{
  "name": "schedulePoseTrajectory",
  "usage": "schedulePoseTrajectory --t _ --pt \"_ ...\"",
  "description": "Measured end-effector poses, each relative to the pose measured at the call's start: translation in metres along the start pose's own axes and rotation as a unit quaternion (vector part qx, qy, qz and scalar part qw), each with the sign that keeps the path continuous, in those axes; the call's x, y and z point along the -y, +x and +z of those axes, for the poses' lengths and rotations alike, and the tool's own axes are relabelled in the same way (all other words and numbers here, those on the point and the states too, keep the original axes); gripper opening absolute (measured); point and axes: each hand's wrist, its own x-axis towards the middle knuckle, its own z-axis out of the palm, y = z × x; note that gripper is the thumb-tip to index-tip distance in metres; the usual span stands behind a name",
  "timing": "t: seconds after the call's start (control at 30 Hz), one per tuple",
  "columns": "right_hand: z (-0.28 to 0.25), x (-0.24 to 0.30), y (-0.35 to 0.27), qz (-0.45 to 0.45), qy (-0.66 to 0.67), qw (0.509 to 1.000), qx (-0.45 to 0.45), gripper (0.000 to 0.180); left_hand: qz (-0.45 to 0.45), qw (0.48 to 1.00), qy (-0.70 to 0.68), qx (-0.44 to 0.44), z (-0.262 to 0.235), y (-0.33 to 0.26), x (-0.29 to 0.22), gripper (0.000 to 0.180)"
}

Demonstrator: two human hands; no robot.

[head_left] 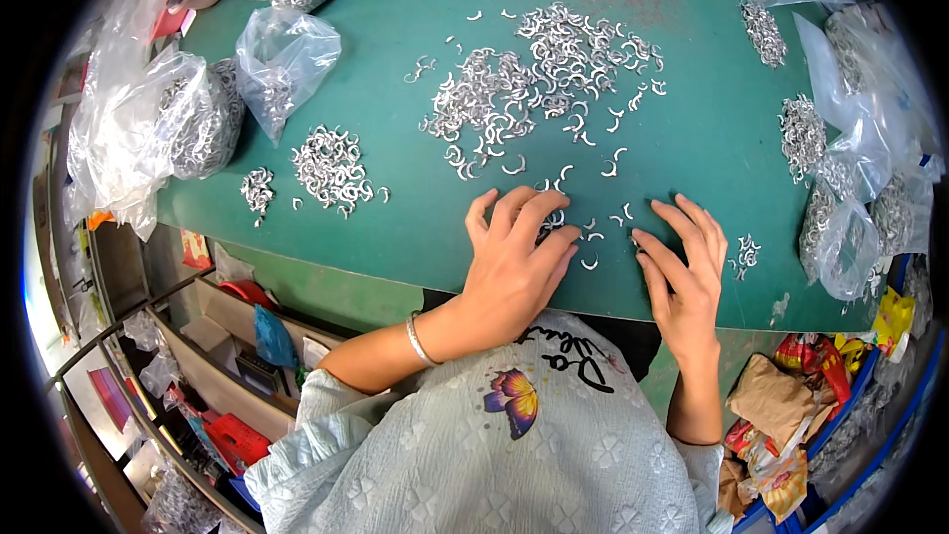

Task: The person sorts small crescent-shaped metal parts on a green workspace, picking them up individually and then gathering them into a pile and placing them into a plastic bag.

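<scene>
Small silvery C-shaped metal pieces lie on the green tabletop, most of them in a wide loose heap (534, 79) beyond my hands. My left hand (514, 247), palm down with fingers curled, closes over several of these pieces (551, 225), partly hidden beneath it. To its right, my right hand (689, 272) has thumb and index fingertip close together on a small metal piece (634, 241); the other fingers stretch forward. Several loose pieces (591, 235) lie between the two hands. Just right of my right hand sits a small cluster of pieces (745, 256).
Two smaller piles (331, 168) (257, 190) lie at left, near clear plastic bags (203, 124) of metal pieces. More filled bags (850, 227) and piles (802, 136) line the right side. Below the table edge are an open drawer (222, 336) at left and crumpled packaging (776, 396) at right.
</scene>
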Motion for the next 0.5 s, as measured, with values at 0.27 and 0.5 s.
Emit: schedulePoseTrajectory --t 0.27,0.5 --pt "-0.009 -0.004 -0.012 0.026 0.058 0.998 -0.007 0.024 -0.002 1.000 0.017 0.012 -0.001 0.001 -0.003 0.027" --pt "-0.011 -0.007 -0.027 0.046 0.068 0.997 -0.004 0.024 0.056 0.996 0.061 0.034 0.005 0.000 -0.008 0.043"
